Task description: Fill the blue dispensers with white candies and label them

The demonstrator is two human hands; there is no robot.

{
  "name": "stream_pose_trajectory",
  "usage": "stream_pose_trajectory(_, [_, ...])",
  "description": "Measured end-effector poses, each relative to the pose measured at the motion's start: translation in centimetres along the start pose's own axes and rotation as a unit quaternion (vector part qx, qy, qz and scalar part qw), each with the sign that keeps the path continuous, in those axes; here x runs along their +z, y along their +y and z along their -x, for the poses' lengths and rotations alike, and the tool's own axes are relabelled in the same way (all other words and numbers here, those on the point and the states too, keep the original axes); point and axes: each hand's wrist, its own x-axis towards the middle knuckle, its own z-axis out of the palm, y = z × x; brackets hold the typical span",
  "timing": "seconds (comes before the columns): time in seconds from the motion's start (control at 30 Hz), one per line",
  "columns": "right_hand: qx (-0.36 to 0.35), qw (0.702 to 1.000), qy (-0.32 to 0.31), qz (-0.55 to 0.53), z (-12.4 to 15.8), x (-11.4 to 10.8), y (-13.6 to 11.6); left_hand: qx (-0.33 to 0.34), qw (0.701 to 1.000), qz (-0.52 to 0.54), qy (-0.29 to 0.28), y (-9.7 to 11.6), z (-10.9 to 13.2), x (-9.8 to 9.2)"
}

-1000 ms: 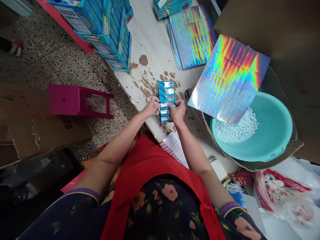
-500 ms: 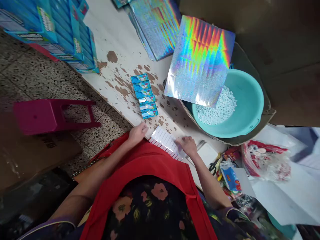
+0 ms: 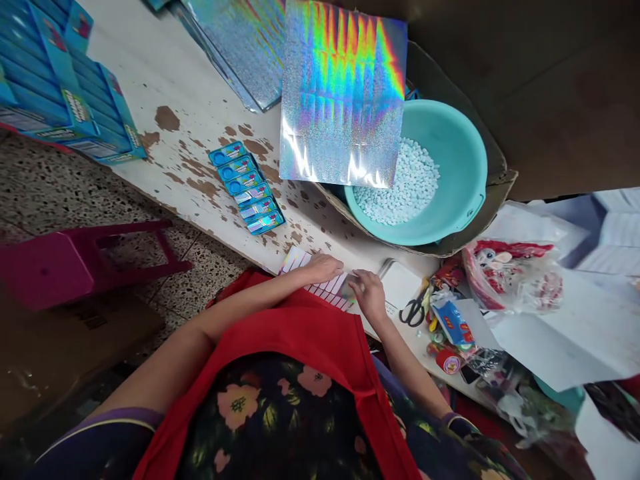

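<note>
A sheet of narrow pale strips, like a sticker sheet (image 3: pixel 295 259), lies at the table's front edge against the red apron. My left hand (image 3: pixel 323 269) reaches across it, fingers drawn together near its right end; what they pinch is too small to make out. Close by, apart from the left fingertips, my right hand (image 3: pixel 369 293) has its fingers bent and its thumb at the sheet's right end. Beyond the sheet is a row of several small blue packs (image 3: pixel 247 187), some with shiny silvery strips on them and others showing round blue recesses.
A turquoise tub (image 3: pixel 463 180) holds white pellets (image 3: pixel 400 190), partly covered by a holographic sheet (image 3: pixel 343 100). Blue display boxes (image 3: pixel 65 100) stand far left. Scissors (image 3: pixel 414 310) and a white box (image 3: pixel 400 285) lie right. A magenta stool (image 3: pixel 85 263) stands on the floor.
My left hand has moved from the sheet's left end across to its right end, close to my right hand. The view has shifted, so surroundings appear further left and higher.
</note>
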Motion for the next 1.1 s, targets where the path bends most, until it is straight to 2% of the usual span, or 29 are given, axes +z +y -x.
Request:
stream_pose_trajectory(0.17, [-0.053, 0.991, 0.042, 0.112, 1.4, 1.6, -0.1, -0.019, 1.0, -0.001, -0.012, 0.1, -0.1, -0.8])
stream_pose_trajectory(0.33, [-0.106, 0.981, 0.072, 0.147, 2.3, 2.8, 0.3, -0.051, 0.998, 0.017, -0.027, 0.3, -0.3, -1.1])
stream_pose_trajectory(0.5, [-0.118, 0.974, 0.059, 0.185, 2.8, 3.4, 0.7, -0.04, 0.999, 0.027, -0.021, 0.1, -0.4, -0.7])
stream_pose_trajectory(0.77, [-0.085, 0.982, 0.082, 0.146, 2.4, 4.3, 0.6, -0.02, 0.999, 0.033, -0.015, -0.1, -0.3, -0.6])
stream_pose_trajectory(1.1, [-0.134, 0.979, 0.071, 0.136, 2.9, 5.5, 0.8, -0.026, 0.998, 0.055, -0.011, -0.4, -0.5, -0.4])
